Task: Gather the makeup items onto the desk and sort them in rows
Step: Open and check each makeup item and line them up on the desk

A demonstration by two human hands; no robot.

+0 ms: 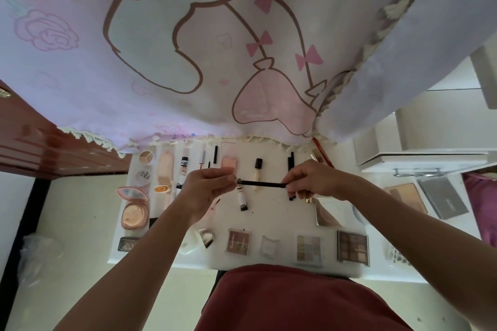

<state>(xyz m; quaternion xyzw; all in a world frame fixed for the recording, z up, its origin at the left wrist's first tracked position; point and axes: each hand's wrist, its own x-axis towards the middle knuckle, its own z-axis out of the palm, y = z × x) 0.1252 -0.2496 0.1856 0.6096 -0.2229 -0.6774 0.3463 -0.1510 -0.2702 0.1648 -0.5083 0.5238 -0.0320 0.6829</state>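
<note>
**Head view.** A slim black makeup pencil (259,183) is held nearly level over the middle of the white desk (277,212). The left hand (207,188) pinches its 9 o'clock end and the right hand (316,180) pinches its 3 o'clock end, fingers curled round it. At 6 o'clock a row of palettes ends in a dark brown eyeshadow palette (352,247). At 9 o'clock lies a round peach powder compact (133,213). At 12 o'clock hangs a pink cartoon-print cloth (188,48).

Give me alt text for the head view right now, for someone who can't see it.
The left hand and right hand hold a black pencil level by its ends above a white desk. Makeup lies in rows on it, with palettes nearest the person.
</note>
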